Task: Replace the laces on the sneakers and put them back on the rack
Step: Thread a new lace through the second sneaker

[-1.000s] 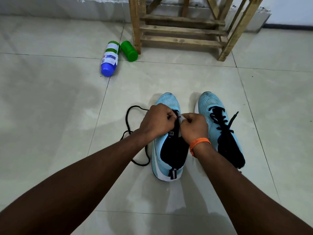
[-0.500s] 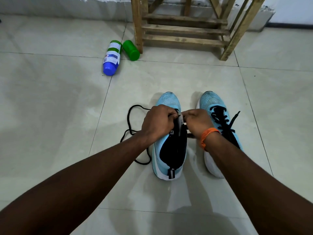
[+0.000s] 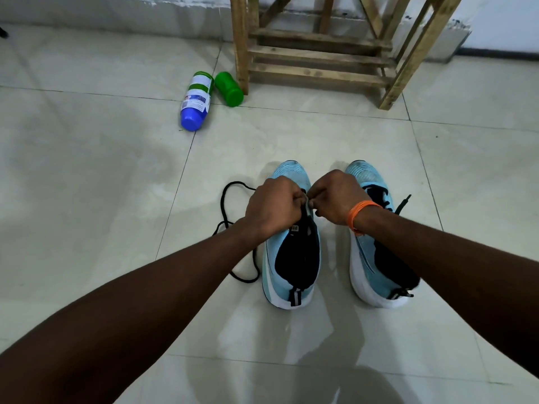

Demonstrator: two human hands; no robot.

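I am looking down from the head camera, and both hands meet over the unlaced sneaker (image 3: 291,258). It stands flat on the tiled floor (image 3: 87,199) with its toe pointing away from me. My left hand (image 3: 274,204) covers the front of its opening, fingers curled tight and pressed against the upper edge of the tongue (image 3: 308,220). My right hand (image 3: 335,196) comes in from the other side. Its thumb and fingertips are drawn narrow into a pinch on that same edge, knuckle to knuckle with the left hand. I cannot tell whether a lace tip sits inside that pinch, because the fingers hide it.

An orange wristband (image 3: 360,214) circles the right wrist, which crosses above the laced sneaker (image 3: 376,258). That shoe stands just beside the unlaced sneaker on its right, parallel to it, with black lacing already across its top.

A loose black lace (image 3: 224,199) lies on the tiles just left of the unlaced sneaker. It loops out past my left wrist and curls back near the shoe's heel.

The wooden rack (image 3: 318,53) stands well beyond the unlaced sneaker's toe, against the wall. Far from the unlaced sneaker, ahead and to its left, a bottle (image 3: 196,102) with a blue cap lies on its side. A green cup (image 3: 229,88) is also tipped over, touching it.
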